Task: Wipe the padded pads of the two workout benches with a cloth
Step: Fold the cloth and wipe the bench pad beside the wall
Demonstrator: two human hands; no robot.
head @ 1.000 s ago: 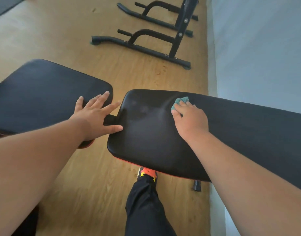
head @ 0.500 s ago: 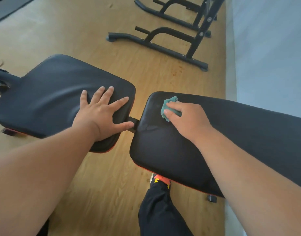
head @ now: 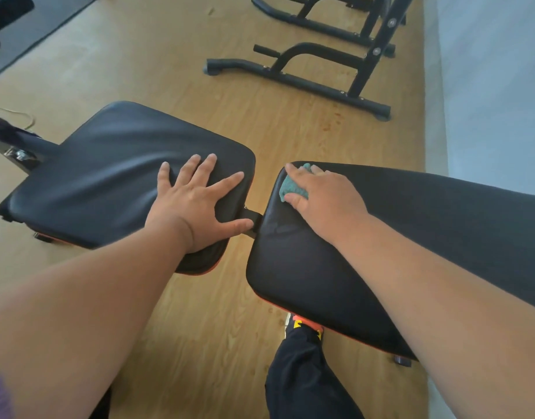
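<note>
Two black padded bench pads lie side by side, joined by a short metal bar. My left hand (head: pixel 199 204) lies flat with spread fingers on the right end of the left pad (head: pixel 109 170). My right hand (head: pixel 323 198) presses a small teal cloth (head: pixel 291 184) onto the far left corner of the right pad (head: pixel 305 273), fingers laid over the cloth. A faint damp smear shows on the pad just below the cloth.
The wooden floor (head: pixel 199 328) shows between and around the pads. A black metal rack base (head: pixel 305 77) stands on the floor at the back right. A pale wall (head: pixel 496 86) runs along the right. My leg in dark trousers (head: pixel 302 376) stands under the right pad.
My right hand slid the cloth leftward along the right pad to its far left corner. My left hand moved from the pad's edge to lie flat further onto the left pad.
</note>
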